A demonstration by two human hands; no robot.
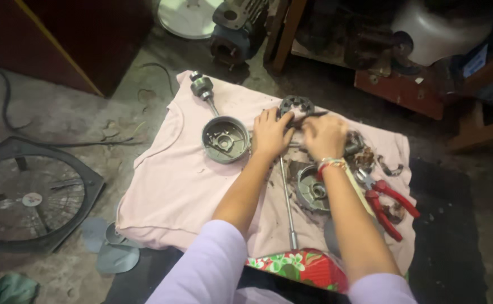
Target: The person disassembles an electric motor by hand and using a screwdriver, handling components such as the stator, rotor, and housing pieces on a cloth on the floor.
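Note:
My left hand [270, 134] and my right hand [325, 135] meet over a pale pink cloth [167, 186] on the floor. Both hands grip a small metal motor part near a round toothed stator ring [296, 104]; the part itself is mostly hidden by my fingers. A grey bowl-shaped motor cover [224, 139] lies just left of my left hand. A second motor cover [313, 191] sits under my right forearm. A rotor on a shaft [202, 89] rests at the cloth's far left corner.
Red-handled pliers [390, 204] lie on the cloth's right side beside a long metal rod [287, 202]. A dark fan guard [29, 197] and grey fan blades [111, 250] lie on the floor at left. Wooden furniture and a motor [238, 25] stand beyond the cloth.

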